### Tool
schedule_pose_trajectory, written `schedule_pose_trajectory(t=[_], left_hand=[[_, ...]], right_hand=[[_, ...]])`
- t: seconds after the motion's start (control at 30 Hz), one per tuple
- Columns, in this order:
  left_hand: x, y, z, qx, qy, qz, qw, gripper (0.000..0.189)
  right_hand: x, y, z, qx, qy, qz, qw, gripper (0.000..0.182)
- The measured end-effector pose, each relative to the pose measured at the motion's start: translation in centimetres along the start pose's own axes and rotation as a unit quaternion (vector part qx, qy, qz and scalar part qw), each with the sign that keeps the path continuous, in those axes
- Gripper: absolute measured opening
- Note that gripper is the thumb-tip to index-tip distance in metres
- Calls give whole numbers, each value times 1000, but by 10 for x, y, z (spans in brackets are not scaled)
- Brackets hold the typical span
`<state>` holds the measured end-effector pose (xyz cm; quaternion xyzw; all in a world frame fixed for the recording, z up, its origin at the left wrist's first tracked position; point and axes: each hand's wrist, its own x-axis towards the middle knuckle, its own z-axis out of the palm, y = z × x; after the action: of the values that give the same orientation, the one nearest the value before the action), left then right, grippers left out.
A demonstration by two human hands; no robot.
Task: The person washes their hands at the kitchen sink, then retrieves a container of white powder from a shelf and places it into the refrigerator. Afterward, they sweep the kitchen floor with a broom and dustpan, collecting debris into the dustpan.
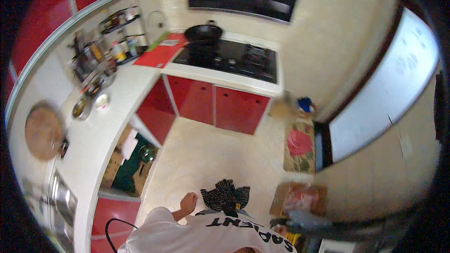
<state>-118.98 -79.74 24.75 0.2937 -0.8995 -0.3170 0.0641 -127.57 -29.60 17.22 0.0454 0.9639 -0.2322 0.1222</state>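
Note:
My left hand (189, 202) hangs low in front of me over the pale tiled floor (197, 154), its fingers curled and nothing visible in them. Patterned dark shorts (225, 195) are just right of it. My right hand is out of view. Left of my hand, a base cabinet (116, 200) under the worktop stands open. Inside are a glass lid or bowl (147, 154), a dark green panel (123, 175) and a pale pink box-like item (129, 146). A white-edged cabinet door (146, 131) juts out over the floor.
Along the white worktop (130, 88) stand a metal bowl (81, 108), a white bowl (102, 102), a bottle rack (121, 49) and a sink (65, 196). A black wok (204, 33) sits on the gas hob (228, 59). Rose-patterned mat (299, 144) lies right, by a frosted door (383, 88).

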Motion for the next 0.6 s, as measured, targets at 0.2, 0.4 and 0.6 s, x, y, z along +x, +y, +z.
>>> schedule_pose_trajectory(t=[0.2,0.4,0.6], left_hand=[[11,-6,73,-112,117,-91,983,12],[79,39,19,-299,217,-199,908,16],[147,25,-86,-662,233,-173,691,18]], right_hand=[[108,-136,4,191,-75,-96,974,11],[171,-356,47,521,-323,-136,779,15],[152,-567,44,353,-543,-117,753,23]])
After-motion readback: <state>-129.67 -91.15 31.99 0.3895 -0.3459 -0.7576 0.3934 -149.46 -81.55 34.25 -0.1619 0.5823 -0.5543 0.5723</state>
